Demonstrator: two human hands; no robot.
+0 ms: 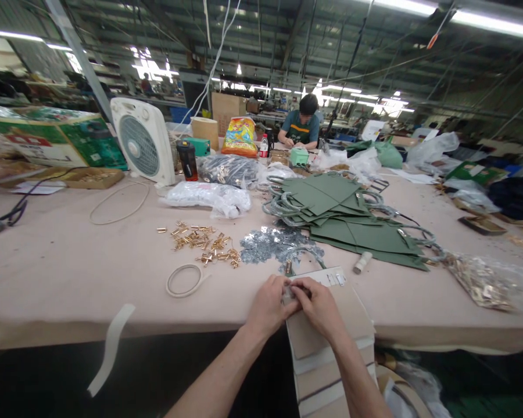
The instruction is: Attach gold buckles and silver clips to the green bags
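My left hand (269,306) and my right hand (316,305) meet at the table's near edge, fingers pinched together on a small grey piece (290,292) between them. They rest over a stack of tan boards (326,337) with a white label. Just beyond lie a heap of small silver metal parts (272,244) and scattered gold metal fittings (200,239). A grey-green handle loop (303,255) lies by the silver heap.
A pile of green bag panels with handles (348,217) lies to the right, a tape ring (183,281) to the left. A white fan (142,139), boxes, bagged parts (209,197) stand further back. Another person (303,125) works at the far side.
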